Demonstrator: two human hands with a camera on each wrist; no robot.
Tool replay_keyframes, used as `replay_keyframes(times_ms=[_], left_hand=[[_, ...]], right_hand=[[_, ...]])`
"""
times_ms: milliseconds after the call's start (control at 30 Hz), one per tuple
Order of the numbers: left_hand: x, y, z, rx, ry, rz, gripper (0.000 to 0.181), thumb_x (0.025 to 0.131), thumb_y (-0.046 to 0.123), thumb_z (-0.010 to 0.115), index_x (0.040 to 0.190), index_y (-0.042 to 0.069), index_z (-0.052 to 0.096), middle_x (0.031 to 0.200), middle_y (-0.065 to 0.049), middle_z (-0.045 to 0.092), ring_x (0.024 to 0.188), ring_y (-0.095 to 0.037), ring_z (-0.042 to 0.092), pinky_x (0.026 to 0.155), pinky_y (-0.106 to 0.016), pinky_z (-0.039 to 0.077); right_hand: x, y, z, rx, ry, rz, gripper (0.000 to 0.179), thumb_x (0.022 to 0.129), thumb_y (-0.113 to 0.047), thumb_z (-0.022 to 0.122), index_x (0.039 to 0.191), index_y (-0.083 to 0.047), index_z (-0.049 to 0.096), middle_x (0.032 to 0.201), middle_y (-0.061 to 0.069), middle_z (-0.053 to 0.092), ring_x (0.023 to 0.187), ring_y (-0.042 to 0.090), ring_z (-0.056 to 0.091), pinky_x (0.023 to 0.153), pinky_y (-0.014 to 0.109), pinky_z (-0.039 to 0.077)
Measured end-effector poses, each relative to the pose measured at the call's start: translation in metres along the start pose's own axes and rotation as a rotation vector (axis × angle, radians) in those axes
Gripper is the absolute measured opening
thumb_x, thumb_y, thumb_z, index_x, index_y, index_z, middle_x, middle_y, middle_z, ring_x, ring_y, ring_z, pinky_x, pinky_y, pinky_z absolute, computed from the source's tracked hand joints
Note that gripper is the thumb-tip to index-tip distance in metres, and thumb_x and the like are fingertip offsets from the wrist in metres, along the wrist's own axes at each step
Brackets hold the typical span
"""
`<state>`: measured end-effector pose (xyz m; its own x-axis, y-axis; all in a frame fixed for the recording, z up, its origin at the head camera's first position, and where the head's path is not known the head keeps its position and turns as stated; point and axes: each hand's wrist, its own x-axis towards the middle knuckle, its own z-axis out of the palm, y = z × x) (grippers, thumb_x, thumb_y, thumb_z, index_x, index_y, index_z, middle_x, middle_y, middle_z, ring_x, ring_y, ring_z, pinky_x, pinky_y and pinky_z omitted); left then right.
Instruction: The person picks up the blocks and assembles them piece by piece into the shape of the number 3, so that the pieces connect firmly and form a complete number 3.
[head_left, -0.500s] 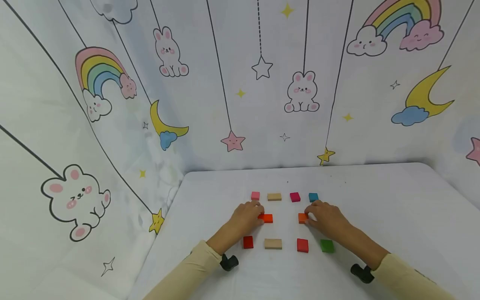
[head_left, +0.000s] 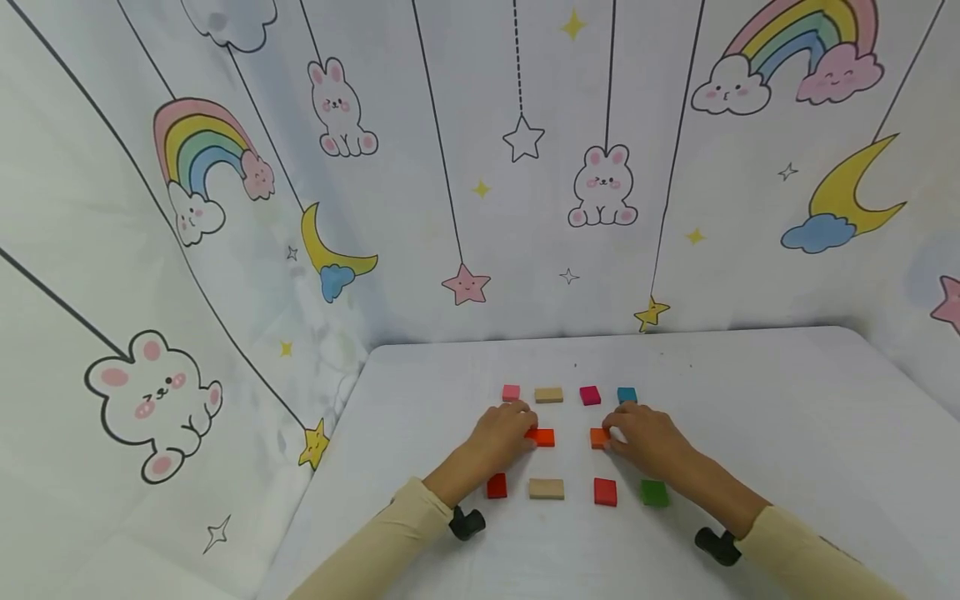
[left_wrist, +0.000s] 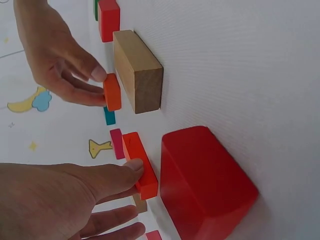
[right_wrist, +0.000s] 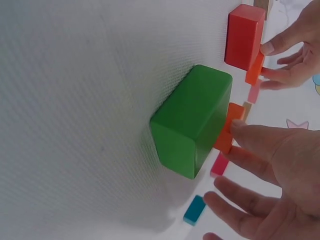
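In the middle of the white table, my left hand [head_left: 504, 433] pinches a red-orange block [head_left: 545, 437] between thumb and fingers. The thumb lies on the side of that block in the left wrist view, the other fingers spread behind it. Facing it, my right hand [head_left: 648, 435] pinches an orange block [head_left: 597, 438] by its right end; the right wrist view shows thumb and index finger [right_wrist: 250, 162] on it, the remaining fingers loose. A short gap of white tabletop separates the two held blocks.
Behind the hands runs a row of pink [head_left: 511, 392], wooden [head_left: 549, 395], crimson [head_left: 590, 396] and teal blocks [head_left: 627, 394]. Nearer me lie red [head_left: 497, 486], wooden [head_left: 547, 489], red [head_left: 605, 492] and green blocks [head_left: 655, 493]. A printed curtain [head_left: 420, 208] hangs beyond the table.
Both hands have slid inward, the left one rightward with the red-orange block and the right one leftward with the orange block. The gap between those blocks has narrowed.
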<state>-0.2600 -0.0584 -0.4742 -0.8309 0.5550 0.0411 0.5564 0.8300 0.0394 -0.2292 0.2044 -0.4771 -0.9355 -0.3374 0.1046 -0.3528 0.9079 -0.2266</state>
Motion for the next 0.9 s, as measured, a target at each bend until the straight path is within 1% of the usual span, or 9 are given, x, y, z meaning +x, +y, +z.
replay_keyframes(times_ms=[200,400,500,633,900], left_hand=[[0.002,0.004,-0.001,0.007,0.0,0.014,0.031,0.097,0.032,0.079,0.124,0.017,0.074,0.134,-0.003,0.069,0.122,-0.02,0.064,0.103,-0.038,0.055],[0.006,0.009,-0.001,0.001,0.002,0.022,0.029,0.097,0.032,0.079,0.121,0.017,0.075,0.132,-0.004,0.069,0.118,-0.02,0.066,0.101,-0.037,0.055],[0.008,0.011,0.001,0.018,-0.003,0.019,0.031,0.096,0.033,0.08,0.122,0.017,0.075,0.132,-0.003,0.07,0.117,-0.019,0.066,0.101,-0.036,0.056],[0.011,0.014,0.001,0.047,-0.004,0.022,0.033,0.096,0.034,0.08,0.123,0.018,0.075,0.132,-0.003,0.07,0.118,-0.018,0.066,0.101,-0.035,0.056],[0.012,0.017,0.0,0.073,0.001,0.049,0.031,0.097,0.035,0.079,0.122,0.017,0.075,0.135,-0.003,0.069,0.114,-0.018,0.068,0.099,-0.033,0.056]], right_hand=[[0.002,-0.003,0.001,0.001,0.012,-0.006,0.035,0.084,-0.024,0.091,0.113,-0.01,0.078,0.114,0.013,0.071,0.108,0.032,0.068,0.085,0.052,0.062],[0.004,-0.008,0.002,0.003,0.004,0.005,0.035,0.083,-0.023,0.092,0.113,-0.01,0.078,0.114,0.013,0.071,0.108,0.032,0.068,0.087,0.052,0.062],[0.004,-0.011,0.001,0.007,0.001,0.009,0.036,0.081,-0.022,0.093,0.112,-0.011,0.078,0.114,0.013,0.07,0.108,0.031,0.067,0.087,0.054,0.061],[0.004,-0.012,0.001,0.009,0.004,0.001,0.037,0.081,-0.023,0.093,0.112,-0.01,0.078,0.112,0.012,0.07,0.107,0.031,0.067,0.086,0.052,0.061],[0.006,-0.013,0.004,0.009,0.021,-0.016,0.036,0.081,-0.023,0.093,0.111,-0.011,0.078,0.111,0.012,0.071,0.106,0.03,0.068,0.086,0.052,0.062]])
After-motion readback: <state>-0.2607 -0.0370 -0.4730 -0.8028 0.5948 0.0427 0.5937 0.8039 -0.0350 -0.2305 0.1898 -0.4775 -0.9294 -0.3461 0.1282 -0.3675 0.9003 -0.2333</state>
